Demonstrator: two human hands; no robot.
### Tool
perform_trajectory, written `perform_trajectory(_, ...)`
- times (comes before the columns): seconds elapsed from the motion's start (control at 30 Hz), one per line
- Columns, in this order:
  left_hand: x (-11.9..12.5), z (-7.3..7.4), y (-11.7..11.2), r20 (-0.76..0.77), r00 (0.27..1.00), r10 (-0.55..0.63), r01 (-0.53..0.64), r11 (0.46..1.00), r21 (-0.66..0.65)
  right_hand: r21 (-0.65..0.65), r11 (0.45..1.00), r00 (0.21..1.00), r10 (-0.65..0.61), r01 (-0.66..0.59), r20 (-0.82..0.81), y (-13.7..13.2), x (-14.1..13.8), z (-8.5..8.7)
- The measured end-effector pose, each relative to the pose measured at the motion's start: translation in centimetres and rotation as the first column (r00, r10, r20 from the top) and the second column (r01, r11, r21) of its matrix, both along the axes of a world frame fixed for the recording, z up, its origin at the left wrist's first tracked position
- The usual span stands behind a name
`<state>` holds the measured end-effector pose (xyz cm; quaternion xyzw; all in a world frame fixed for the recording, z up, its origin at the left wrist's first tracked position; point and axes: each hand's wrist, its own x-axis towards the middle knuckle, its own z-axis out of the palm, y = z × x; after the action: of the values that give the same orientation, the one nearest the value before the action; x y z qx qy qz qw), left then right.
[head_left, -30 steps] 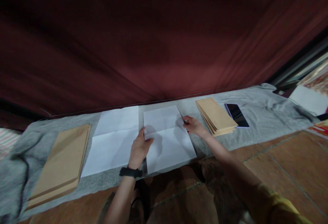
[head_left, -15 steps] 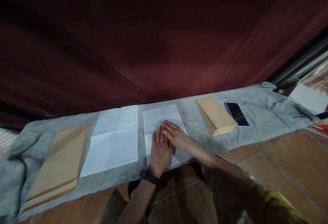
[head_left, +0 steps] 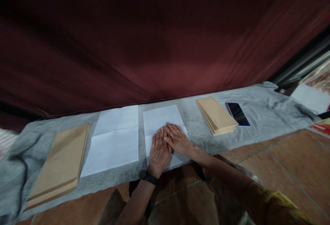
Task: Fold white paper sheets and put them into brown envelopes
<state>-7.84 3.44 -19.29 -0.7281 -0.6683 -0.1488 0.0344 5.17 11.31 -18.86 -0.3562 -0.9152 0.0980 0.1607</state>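
A creased white paper sheet (head_left: 160, 115) lies in front of me on a grey cloth. My left hand (head_left: 159, 151) rests flat on it, fingers stretched out and pointing away from me; a dark watch is on that wrist. My right hand (head_left: 179, 139) is also flat on the sheet, with its thumb side touching the left hand's fingers. Both palms face down and hide the sheet's middle. Just left of it is another white sheet (head_left: 116, 142) with a crease across it, untouched by either hand.
Large brown envelopes (head_left: 59, 159) are stacked at the far left. Smaller brown envelopes (head_left: 216, 113) lie fanned to the right, beside a dark-screened phone (head_left: 237, 114). The grey cloth (head_left: 268, 115) covers the long surface, a dark red curtain (head_left: 165, 53) hangs behind, and tiled floor (head_left: 291, 163) is below.
My right hand has turned and flattened, its fingers now pointing further away from me. My left hand has shifted very slightly toward the left. The papers and envelopes stay put.
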Motion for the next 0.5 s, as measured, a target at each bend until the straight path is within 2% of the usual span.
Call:
perform_trajectory(0.17, -1.3, 0.0, -0.3, 0.09, 0.992, 0.085, -0.086, 0.996, 0.009, 0.085, 0.995, 0.998, -0.062, 0.059, 0.025, 0.3, 1.6, -0.4)
perform_trajectory(0.5, -2.2, 0.3, -1.3, 0.125, 0.974, 0.19, -0.195, 0.98, 0.029, 0.076, 0.988, 0.985, -0.14, 0.132, 0.099, 1.4, 4.3, -0.3)
